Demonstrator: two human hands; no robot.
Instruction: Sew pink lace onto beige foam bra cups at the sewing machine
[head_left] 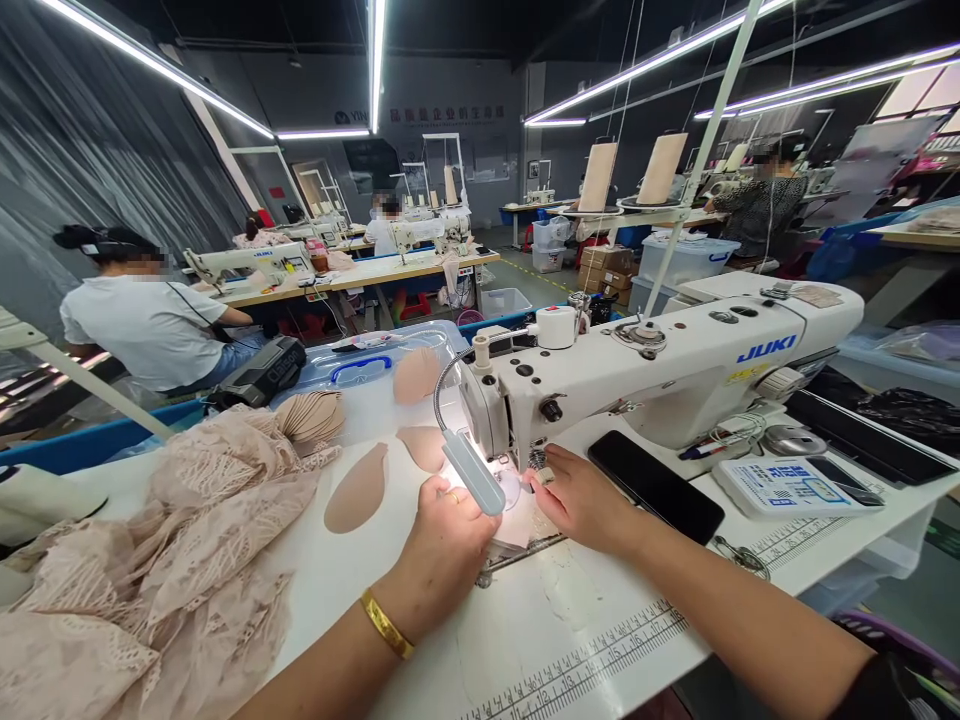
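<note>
A white sewing machine [660, 350] stands on the white table, its needle area lit by a grey lamp [476, 475] on a bent metal neck. Just left of the needle, my left hand [446, 545] has its fingers closed on a beige fabric piece [514, 530], partly hidden by the lamp. My right hand [585, 497] is right of the needle, fingers pinched together at the fabric's edge; what lies between them is too small to name. Left of my left hand lie a beige teardrop-shaped piece [357, 490] and a second such piece [422, 447].
Beige lace fabric [172, 540] is heaped at the left. A black phone [655, 485] and a white box [795, 487] lie at the right. Behind the table is a clear plastic bin lid [360, 375]. A person in a white shirt [150, 325] sits at the back left.
</note>
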